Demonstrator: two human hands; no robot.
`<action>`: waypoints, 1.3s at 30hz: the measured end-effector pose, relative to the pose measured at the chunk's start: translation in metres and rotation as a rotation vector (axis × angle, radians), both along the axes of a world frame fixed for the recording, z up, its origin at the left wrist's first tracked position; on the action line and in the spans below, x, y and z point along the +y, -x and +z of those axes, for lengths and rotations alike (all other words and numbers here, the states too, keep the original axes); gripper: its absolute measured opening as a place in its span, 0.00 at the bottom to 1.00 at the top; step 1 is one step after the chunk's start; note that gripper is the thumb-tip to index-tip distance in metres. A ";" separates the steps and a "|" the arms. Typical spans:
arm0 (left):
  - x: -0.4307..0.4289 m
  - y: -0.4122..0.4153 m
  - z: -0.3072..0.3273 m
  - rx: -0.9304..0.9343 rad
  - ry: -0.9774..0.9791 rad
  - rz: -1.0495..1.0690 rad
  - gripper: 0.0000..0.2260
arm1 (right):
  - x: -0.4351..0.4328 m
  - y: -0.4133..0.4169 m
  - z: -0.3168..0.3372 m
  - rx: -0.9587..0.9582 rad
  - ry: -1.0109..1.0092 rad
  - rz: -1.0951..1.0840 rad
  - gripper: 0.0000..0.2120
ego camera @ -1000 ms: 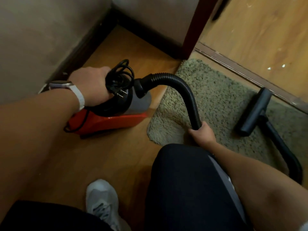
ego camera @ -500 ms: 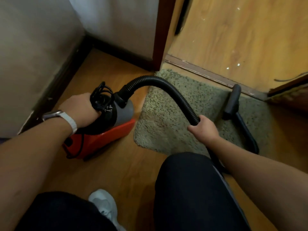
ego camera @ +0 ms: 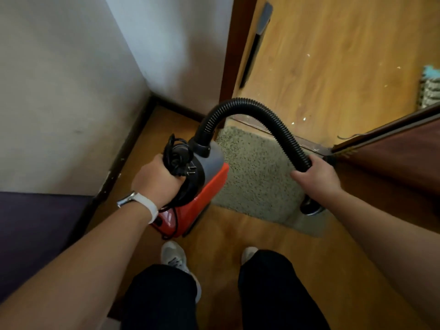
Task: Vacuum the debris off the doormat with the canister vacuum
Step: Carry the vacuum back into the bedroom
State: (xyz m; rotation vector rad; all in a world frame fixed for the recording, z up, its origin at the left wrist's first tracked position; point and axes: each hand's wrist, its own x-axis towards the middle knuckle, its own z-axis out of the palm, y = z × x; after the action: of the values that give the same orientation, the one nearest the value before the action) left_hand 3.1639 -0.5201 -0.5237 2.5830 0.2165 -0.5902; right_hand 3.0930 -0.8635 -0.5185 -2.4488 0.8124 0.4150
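Location: a home, at an interior doorway. Indicators: wood-laminate floor [ego camera: 238, 236], plain painted wall [ego camera: 59, 91] with dark skirting board [ego camera: 123, 153], brown door frame [ego camera: 229, 55], shaggy doormat [ego camera: 254, 177] against the threshold [ego camera: 307, 140].

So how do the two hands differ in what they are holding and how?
The left hand grips the canister vacuum at its top, by the bundled cord; the right hand grips the black hose. The left wrist wears a watch; the right is bare. Both are closed on parts of the vacuum.
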 end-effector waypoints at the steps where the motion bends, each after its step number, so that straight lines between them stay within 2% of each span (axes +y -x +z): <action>1: -0.002 0.001 0.022 -0.004 0.004 -0.005 0.06 | -0.002 0.001 0.027 -0.019 0.010 -0.002 0.23; 4: -0.006 0.004 0.087 -0.020 0.000 -0.014 0.07 | -0.010 0.005 0.106 -0.074 0.039 -0.022 0.24; 10: -0.017 0.026 0.218 -0.045 0.079 0.013 0.09 | -0.011 0.031 0.242 -0.151 0.015 -0.057 0.16; 16: -0.015 0.046 0.302 -0.051 0.156 -0.113 0.14 | 0.009 0.074 0.334 -0.292 -0.123 -0.147 0.11; 18: -0.016 0.053 0.324 -0.068 0.204 -0.139 0.15 | 0.021 0.088 0.355 -0.344 -0.183 -0.181 0.11; 22: -0.015 0.066 0.350 -0.075 0.308 -0.237 0.10 | 0.051 0.122 0.386 -0.492 -0.254 -0.300 0.11; 25: -0.017 0.070 0.362 -0.061 0.420 -0.257 0.15 | 0.072 0.144 0.399 -0.586 -0.268 -0.399 0.12; 30: -0.025 0.079 0.375 0.171 0.616 -0.217 0.20 | 0.092 0.176 0.418 -0.682 -0.256 -0.481 0.09; 33: -0.040 0.088 0.389 0.231 0.629 -0.282 0.20 | 0.094 0.195 0.431 -0.742 -0.208 -0.522 0.07; 36: -0.066 0.105 0.408 0.211 0.610 -0.380 0.12 | 0.086 0.218 0.440 -0.792 -0.180 -0.545 0.06; 39: -0.097 0.126 0.424 0.192 0.599 -0.429 0.10 | 0.070 0.243 0.447 -0.834 -0.166 -0.559 0.06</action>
State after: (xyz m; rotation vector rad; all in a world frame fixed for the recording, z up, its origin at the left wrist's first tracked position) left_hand 3.0378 -0.6167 -0.0995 1.9882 -0.4079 -0.8969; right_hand 2.8498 -0.7940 -0.0712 -1.8466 0.9540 -0.6720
